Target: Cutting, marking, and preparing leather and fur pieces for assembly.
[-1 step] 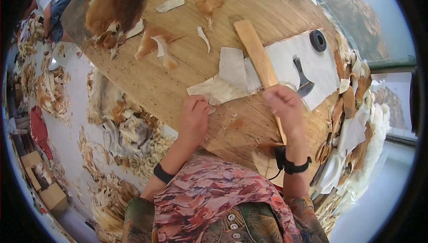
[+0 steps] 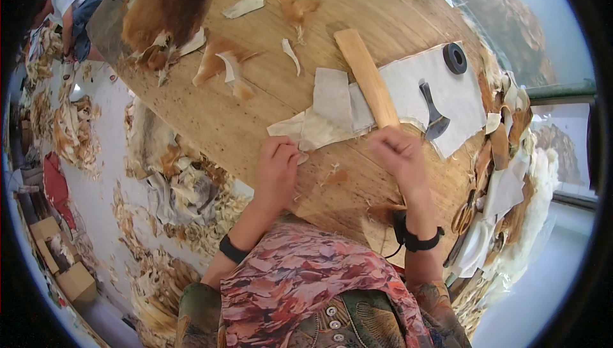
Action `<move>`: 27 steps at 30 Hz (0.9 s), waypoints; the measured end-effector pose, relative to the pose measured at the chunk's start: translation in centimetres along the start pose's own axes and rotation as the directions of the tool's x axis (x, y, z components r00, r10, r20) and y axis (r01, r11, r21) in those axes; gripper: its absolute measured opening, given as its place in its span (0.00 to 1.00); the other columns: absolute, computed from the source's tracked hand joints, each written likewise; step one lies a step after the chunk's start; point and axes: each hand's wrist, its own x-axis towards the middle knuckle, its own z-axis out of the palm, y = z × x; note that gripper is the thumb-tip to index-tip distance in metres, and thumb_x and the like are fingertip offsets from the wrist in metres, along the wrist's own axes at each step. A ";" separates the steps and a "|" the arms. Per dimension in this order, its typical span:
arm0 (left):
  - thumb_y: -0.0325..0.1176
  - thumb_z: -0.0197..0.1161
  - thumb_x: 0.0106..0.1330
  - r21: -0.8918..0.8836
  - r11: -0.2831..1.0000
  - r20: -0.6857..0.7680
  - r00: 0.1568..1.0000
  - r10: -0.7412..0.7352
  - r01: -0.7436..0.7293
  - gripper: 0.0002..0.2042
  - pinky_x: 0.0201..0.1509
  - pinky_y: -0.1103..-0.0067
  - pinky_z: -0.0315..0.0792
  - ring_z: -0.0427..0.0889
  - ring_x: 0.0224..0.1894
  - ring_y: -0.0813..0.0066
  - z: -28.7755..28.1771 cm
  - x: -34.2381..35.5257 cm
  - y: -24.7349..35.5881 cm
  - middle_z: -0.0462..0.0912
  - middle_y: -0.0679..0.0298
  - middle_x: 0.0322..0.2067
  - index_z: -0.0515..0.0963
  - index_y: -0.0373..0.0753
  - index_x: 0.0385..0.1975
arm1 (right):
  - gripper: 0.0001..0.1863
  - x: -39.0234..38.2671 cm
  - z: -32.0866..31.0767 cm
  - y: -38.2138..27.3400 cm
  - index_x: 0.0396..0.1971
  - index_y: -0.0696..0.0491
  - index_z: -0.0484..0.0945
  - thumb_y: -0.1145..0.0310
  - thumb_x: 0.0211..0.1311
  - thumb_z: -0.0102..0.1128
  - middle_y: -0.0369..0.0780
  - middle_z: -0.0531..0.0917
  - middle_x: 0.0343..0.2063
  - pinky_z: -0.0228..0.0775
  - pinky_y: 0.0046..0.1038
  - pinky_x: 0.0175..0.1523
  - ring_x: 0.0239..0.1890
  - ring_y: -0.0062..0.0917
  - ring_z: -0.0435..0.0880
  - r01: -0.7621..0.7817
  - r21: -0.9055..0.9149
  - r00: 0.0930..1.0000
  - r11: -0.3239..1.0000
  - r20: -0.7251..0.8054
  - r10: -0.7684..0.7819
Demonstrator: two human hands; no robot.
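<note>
Nearest, the left hand [image 2: 278, 172], left of the wooden bar [image 2: 367, 78], has its fingers curled tight on the near edge of a pieced pale hide strip [image 2: 327, 129]. The right hand [image 2: 402, 156], at the bar's near end and partly hiding it, is blurred and half curled; whether it has hold of anything I cannot tell. The strip lies on the bench [image 2: 255, 118], left of the bar and running beneath it. Near right of the bar, scissors [image 2: 464, 214] lie among hide scraps. Just right of it, a white sheet [image 2: 408, 83] carries a dark flared blade [image 2: 436, 118] and a black ring [image 2: 455, 58]. Brown fur [image 2: 159, 13] is heaped beyond its left. Well left of the bar, on the floor, an open cardboard box [image 2: 48, 228] contains pale stuff, too small to identify. Farthest, beyond the bar's left, a person [image 2: 80, 0] bends over.
</note>
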 end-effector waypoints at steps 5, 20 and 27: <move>0.19 0.62 0.58 -0.200 0.969 -0.110 0.980 -0.167 0.143 0.05 0.42 0.76 0.72 0.77 0.40 0.69 -1.6 0.8 1.2 0.77 0.59 0.38 0.76 0.34 0.33 | 0.07 -1.7 2.9 -1.9 0.31 0.55 0.79 0.68 0.60 0.58 0.41 0.81 0.24 0.71 0.30 0.33 0.26 0.30 0.80 0.339 -0.177 0.881 0.924 0.405 -0.245; 0.23 0.65 0.58 -0.504 0.803 0.125 0.947 -0.296 0.318 0.07 0.41 0.79 0.72 0.77 0.39 0.73 -1.3 0.6 2.5 0.77 0.62 0.38 0.82 0.34 0.37 | 0.07 -0.1 8.5 1.9 0.32 0.55 0.77 0.69 0.55 0.59 0.49 0.80 0.25 0.71 0.41 0.32 0.29 0.45 0.80 0.229 -0.214 0.962 0.950 0.201 -0.187; 0.19 0.66 0.51 0.188 0.982 -0.038 0.999 0.017 -0.010 0.13 0.39 0.74 0.75 0.79 0.38 0.61 -0.6 0.2 0.9 0.77 0.57 0.38 0.80 0.35 0.39 | 0.07 -0.4 9.5 3.4 0.30 0.55 0.76 0.68 0.54 0.59 0.48 0.80 0.26 0.71 0.44 0.34 0.30 0.46 0.80 0.336 -0.442 0.934 0.832 0.271 -0.234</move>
